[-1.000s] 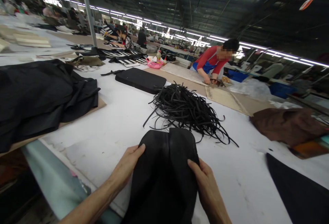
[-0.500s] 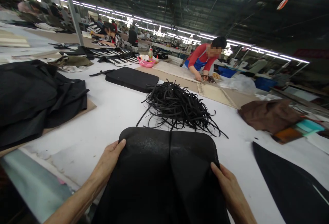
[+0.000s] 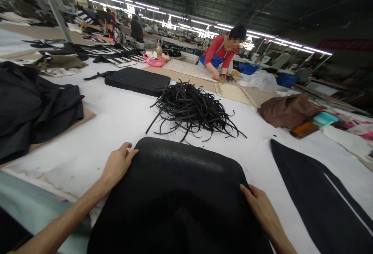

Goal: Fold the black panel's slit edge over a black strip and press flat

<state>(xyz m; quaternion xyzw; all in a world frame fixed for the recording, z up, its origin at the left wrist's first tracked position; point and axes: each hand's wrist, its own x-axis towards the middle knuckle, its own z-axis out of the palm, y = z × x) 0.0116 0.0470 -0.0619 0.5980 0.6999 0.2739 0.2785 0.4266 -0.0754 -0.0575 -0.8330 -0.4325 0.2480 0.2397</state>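
A black panel (image 3: 175, 192) with rounded corners and a dull sheen fills the near middle, its far edge facing the table. At its left far corner is my left hand (image 3: 118, 164), thumb tip touching the edge and index finger apart from it; the other fingers are partly hidden. My right hand (image 3: 258, 201) grips the right edge, thumb on top and fingers mostly out of sight. Just beyond the panel lies a tangled heap of thin black strips (image 3: 195, 108). Behind that heap, a flat black padded piece (image 3: 135, 80) rests on the white table surface (image 3: 122, 118).
Dark fabric (image 3: 37, 110) is piled at left. A black piece with a white line (image 3: 314, 184) lies at right, below brown fabric (image 3: 288, 110). Across the table a person in red (image 3: 218, 54) bends over work beside a pink basket (image 3: 154, 60).
The dark line down the panel's middle is gone, leaving a smooth surface. My left index finger has come away from the thumb. The view has shifted, moving the background left and up.
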